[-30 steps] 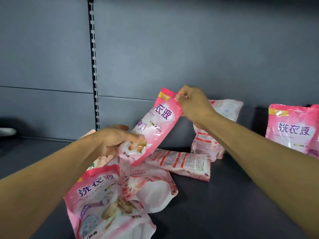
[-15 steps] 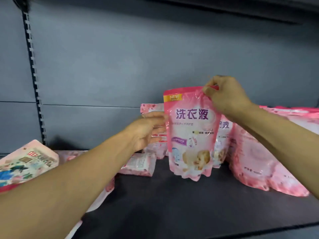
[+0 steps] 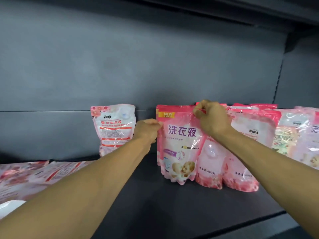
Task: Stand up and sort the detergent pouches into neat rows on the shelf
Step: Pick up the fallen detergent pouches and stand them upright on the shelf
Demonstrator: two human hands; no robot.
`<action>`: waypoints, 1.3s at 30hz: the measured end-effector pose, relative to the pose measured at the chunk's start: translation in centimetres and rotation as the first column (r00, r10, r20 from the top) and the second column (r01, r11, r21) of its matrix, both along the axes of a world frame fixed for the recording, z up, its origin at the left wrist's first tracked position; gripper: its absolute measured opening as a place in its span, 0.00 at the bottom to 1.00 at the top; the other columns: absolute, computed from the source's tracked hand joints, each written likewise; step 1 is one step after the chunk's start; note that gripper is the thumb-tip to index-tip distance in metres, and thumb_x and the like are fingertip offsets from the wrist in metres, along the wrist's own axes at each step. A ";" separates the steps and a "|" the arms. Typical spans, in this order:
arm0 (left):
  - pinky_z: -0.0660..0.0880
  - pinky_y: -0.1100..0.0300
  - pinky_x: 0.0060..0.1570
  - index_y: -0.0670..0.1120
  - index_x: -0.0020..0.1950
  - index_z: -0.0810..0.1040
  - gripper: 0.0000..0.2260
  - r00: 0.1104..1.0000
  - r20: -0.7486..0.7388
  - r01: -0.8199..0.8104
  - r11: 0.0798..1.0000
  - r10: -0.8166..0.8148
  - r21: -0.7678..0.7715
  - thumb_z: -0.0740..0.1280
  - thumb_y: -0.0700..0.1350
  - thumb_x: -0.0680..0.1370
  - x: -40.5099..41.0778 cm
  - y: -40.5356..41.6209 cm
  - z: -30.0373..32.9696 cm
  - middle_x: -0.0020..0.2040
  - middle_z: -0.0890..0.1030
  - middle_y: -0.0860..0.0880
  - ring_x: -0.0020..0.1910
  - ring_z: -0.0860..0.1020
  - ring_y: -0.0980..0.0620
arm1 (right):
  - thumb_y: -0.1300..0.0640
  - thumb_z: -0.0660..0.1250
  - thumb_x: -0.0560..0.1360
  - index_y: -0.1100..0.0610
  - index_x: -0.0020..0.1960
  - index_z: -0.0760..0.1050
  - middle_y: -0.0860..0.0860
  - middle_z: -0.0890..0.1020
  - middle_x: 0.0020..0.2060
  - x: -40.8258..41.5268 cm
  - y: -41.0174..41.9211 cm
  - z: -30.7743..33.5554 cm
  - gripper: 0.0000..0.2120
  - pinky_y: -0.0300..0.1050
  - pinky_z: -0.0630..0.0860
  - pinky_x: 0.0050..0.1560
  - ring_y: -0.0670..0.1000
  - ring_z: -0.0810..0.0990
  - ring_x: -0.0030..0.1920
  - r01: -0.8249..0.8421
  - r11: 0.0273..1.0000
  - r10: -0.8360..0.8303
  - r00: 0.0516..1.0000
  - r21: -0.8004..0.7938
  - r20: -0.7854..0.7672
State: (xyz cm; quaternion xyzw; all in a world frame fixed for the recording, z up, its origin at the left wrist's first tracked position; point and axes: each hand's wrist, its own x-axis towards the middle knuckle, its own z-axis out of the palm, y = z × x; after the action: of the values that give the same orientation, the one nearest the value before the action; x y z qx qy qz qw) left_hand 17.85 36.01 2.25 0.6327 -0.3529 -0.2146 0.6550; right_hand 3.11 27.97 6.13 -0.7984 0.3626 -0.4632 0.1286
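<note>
A pink detergent pouch (image 3: 179, 145) with purple lettering and a baby picture stands upright on the dark shelf (image 3: 155, 200), at the left end of a row of pink pouches (image 3: 241, 152). My right hand (image 3: 211, 119) pinches its top right corner. My left hand (image 3: 147, 131) grips its upper left edge. Another pouch (image 3: 114, 128) leans back-side-out against the rear wall, apart to the left. Several pouches (image 3: 31, 176) lie flat at the far left.
The grey back panel (image 3: 138, 66) rises behind the pouches. The shelf's front edge (image 3: 259, 219) runs along the lower right. The underside of an upper shelf (image 3: 241, 7) hangs overhead. A white object (image 3: 10, 206) shows at the lower left edge.
The pouch, lifted tilted from the pile, has been carried right and now stands upright against the row. My left hand has moved onto its left edge.
</note>
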 end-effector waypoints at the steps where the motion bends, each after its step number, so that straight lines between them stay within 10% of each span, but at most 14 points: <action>1: 0.68 0.62 0.32 0.48 0.45 0.79 0.04 1.000 -0.003 -0.003 1.000 0.003 0.005 0.65 0.44 0.78 0.0 -0.2 -0.2 0.40 0.79 0.49 0.32 0.74 0.55 | 0.66 0.61 0.77 0.58 0.39 0.74 0.46 0.74 0.32 0.1 -0.1 -0.2 0.09 0.27 0.64 0.26 0.43 0.70 0.31 -0.008 1.000 0.008 1.000 -0.010 -0.002; 11: 0.73 0.62 0.37 0.47 0.58 0.76 0.09 0.980 0.141 0.110 0.977 -0.137 0.183 0.63 0.40 0.79 0.7 1.4 -0.5 0.51 0.82 0.49 0.43 0.80 0.54 | 0.60 0.64 0.75 0.56 0.61 0.71 0.53 0.80 0.53 -0.6 0.6 -1.0 0.15 0.55 0.74 0.58 0.55 0.79 0.53 -0.008 0.974 -0.038 0.979 -0.225 -0.201; 16: 0.75 0.59 0.54 0.45 0.62 0.72 0.17 0.922 0.369 0.003 0.955 -0.118 0.296 0.69 0.38 0.74 3.0 4.6 -0.4 0.57 0.78 0.45 0.50 0.78 0.49 | 0.61 0.70 0.71 0.59 0.67 0.67 0.57 0.69 0.65 0.0 3.2 -1.2 0.26 0.45 0.63 0.66 0.56 0.67 0.66 -0.181 0.889 0.075 0.964 -0.420 -0.257; 21: 0.70 0.62 0.56 0.48 0.59 0.75 0.14 0.786 0.607 -0.212 0.870 -0.118 0.445 0.70 0.42 0.74 7.7 10.8 -0.1 0.60 0.76 0.52 0.54 0.76 0.51 | 0.58 0.70 0.71 0.55 0.60 0.71 0.50 0.70 0.60 4.8 8.9 -3.1 0.18 0.32 0.61 0.57 0.48 0.70 0.61 -0.470 0.831 0.358 0.861 -0.297 -0.361; 28: 0.68 0.64 0.54 0.47 0.62 0.75 0.16 0.709 0.701 -0.482 0.676 -0.073 0.558 0.68 0.41 0.75 16.9 20.7 -0.6 0.62 0.76 0.47 0.60 0.75 0.48 | 0.48 0.66 0.74 0.52 0.68 0.63 0.47 0.66 0.64 14.1 15.5 -7.5 0.25 0.45 0.67 0.64 0.48 0.67 0.64 -0.640 0.761 0.552 0.552 0.107 -0.625; 35: 0.74 0.59 0.56 0.45 0.61 0.76 0.15 0.741 0.658 -0.429 0.661 -0.131 0.615 0.67 0.38 0.74 23.4 24.9 -3.5 0.57 0.79 0.46 0.56 0.77 0.47 | 0.53 0.69 0.69 0.58 0.61 0.68 0.56 0.76 0.54 22.4 18.4 -11.0 0.23 0.47 0.70 0.51 0.57 0.77 0.53 -0.488 0.848 0.108 0.540 -0.206 -0.835; 39: 0.74 0.59 0.56 0.48 0.64 0.74 0.19 0.734 0.634 -0.370 0.640 -0.243 0.674 0.67 0.37 0.73 25.4 24.5 -5.2 0.59 0.76 0.48 0.57 0.76 0.49 | 0.56 0.77 0.47 0.59 0.38 0.79 0.54 0.79 0.27 24.8 17.8 -12.6 0.20 0.38 0.64 0.26 0.53 0.78 0.24 -0.472 0.807 -0.064 0.528 -0.355 -0.847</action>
State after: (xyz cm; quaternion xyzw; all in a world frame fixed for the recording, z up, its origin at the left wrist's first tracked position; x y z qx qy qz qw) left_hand 43.28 60.52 -2.97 0.8931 -0.4154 -0.0727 0.1563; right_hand 27.94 45.76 -6.50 -0.9587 0.1291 -0.0953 -0.2347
